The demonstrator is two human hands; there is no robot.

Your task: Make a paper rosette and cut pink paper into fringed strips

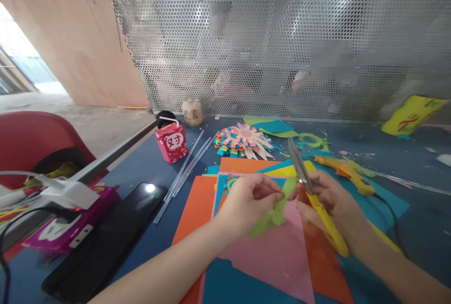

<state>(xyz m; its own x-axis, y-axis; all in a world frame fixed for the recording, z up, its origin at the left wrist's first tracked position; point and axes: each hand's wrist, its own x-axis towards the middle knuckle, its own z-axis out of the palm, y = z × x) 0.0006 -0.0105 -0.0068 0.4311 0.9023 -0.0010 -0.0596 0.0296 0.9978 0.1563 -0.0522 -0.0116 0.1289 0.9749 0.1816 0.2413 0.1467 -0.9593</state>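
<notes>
My left hand [252, 198] pinches a strip of light green paper [260, 226] over a pink sheet [271, 257]. Close by on the right, my right hand [331, 205] is closed around yellow-handled scissors [321, 217], their blades pointing up and away from me. Its fingertips are near the green strip; whether they touch it I cannot tell. Under both hands lie orange paper [192, 210], blue and yellow sheets, stacked loosely. Beyond them sit layered paper rosettes [243, 137] with fringed petals in pink, blue and orange.
A yellow glue gun [347, 172] lies at right with its cord trailing. Clear glue sticks [188, 165], a red drink carton [171, 143] and a black phone [109, 243] are on the left. A perforated metal screen [268, 22] stands at the back, beside a yellow packet [410, 116].
</notes>
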